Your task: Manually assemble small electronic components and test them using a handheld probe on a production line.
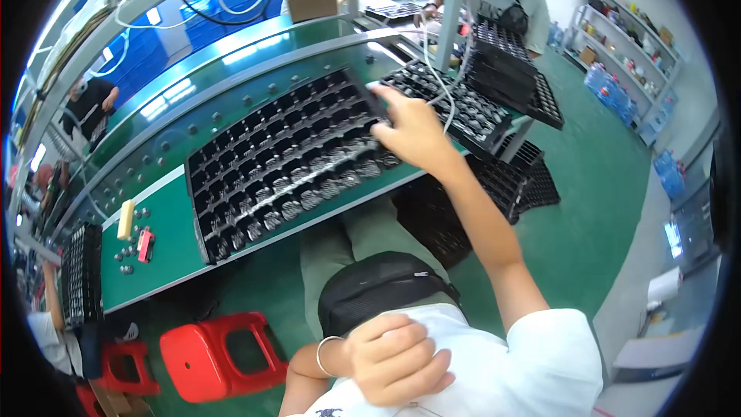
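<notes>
A large black plastic tray with rows of cups lies slantwise on the green work table. My right hand is at its right end, with thumb and forefinger apart over the rim. The other fingers are tucked out of sight at that edge. Shiny round pieces seem to sit in the cups along the near row. In front of my chest, my left hand is curled closed, back of the hand showing, with a bracelet at the wrist; nothing sticks out of it.
More black trays are stacked to the right, some lower down. Left on the table lie a yellow block, a red piece and small round parts. Red stools stand below. A cable hangs beside my right hand. Other people are around.
</notes>
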`<state>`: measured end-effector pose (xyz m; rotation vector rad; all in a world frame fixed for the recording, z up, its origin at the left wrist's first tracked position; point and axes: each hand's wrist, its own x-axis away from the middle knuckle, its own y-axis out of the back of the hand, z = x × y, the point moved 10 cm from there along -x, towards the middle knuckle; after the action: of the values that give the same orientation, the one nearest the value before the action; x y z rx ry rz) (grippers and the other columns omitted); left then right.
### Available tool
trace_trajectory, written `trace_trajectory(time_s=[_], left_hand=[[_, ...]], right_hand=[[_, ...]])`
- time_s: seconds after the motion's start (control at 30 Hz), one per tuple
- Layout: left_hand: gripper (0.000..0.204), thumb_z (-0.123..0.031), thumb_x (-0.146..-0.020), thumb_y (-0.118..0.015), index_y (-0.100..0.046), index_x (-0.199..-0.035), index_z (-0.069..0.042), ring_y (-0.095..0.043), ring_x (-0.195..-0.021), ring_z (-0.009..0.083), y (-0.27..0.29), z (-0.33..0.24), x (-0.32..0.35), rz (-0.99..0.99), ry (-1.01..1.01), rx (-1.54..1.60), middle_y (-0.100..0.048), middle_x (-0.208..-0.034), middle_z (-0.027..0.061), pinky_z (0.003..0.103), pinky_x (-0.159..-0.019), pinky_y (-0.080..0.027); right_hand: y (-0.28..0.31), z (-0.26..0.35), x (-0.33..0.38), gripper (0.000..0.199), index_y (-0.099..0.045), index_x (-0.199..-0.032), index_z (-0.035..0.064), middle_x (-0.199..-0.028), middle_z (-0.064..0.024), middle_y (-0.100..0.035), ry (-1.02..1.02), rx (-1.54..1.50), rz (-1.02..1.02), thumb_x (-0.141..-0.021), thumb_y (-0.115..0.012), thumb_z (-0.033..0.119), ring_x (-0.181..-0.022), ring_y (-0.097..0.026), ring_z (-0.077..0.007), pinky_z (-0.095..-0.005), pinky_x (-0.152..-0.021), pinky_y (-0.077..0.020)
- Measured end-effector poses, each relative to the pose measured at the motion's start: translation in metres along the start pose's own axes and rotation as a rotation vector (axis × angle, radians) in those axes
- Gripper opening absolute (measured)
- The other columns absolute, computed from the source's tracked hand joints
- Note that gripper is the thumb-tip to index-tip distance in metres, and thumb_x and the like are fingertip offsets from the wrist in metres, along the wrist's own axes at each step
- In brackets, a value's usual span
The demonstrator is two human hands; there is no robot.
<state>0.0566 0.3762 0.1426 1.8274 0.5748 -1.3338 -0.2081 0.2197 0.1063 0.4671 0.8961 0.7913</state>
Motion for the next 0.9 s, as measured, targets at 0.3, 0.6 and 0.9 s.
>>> trace_trajectory(time_s=[0.3,0.6,0.9], left_hand=[[0.023,-0.029,-0.089,-0.065,-0.065,-0.082,-0.008,-0.058,-0.067,0.0165,0.005,-0.03,0.009,0.123,-0.088,-0.149,-0.059,-0.069,0.0007,0.028,-0.064,-0.048],[0.023,-0.028,-0.091,-0.065,-0.065,-0.081,-0.008,-0.057,-0.065,0.0167,0.003,-0.016,0.007,-0.055,-0.085,0.023,-0.058,-0.065,0.0014,0.028,-0.063,-0.048],[0.023,-0.027,-0.091,-0.065,-0.065,-0.079,-0.007,-0.057,-0.064,0.0169,-0.004,-0.018,0.009,0.007,-0.085,0.042,-0.058,-0.064,0.0025,0.028,-0.062,-0.047]], right_hand=[[0.199,-0.086,0.178,0.065,-0.055,-0.133,0.0005,-0.07,0.0086,-0.042,-0.357,-0.066,-0.26,-0.068,-0.048,-0.001,-0.058,-0.033,-0.0008,-0.0197,-0.052,-0.0259],[0.302,-0.236,0.369,0.058,-0.059,-0.129,-0.0027,-0.058,0.009,-0.035,-0.749,0.173,-0.322,-0.072,-0.055,0.0,-0.052,-0.03,-0.0023,-0.0217,-0.048,-0.0257],[0.232,-0.302,0.381,0.055,-0.064,-0.123,0.0005,-0.056,0.0033,-0.041,-0.79,0.423,-0.429,-0.069,-0.064,0.01,-0.052,-0.039,-0.0058,-0.026,-0.05,-0.0344]])
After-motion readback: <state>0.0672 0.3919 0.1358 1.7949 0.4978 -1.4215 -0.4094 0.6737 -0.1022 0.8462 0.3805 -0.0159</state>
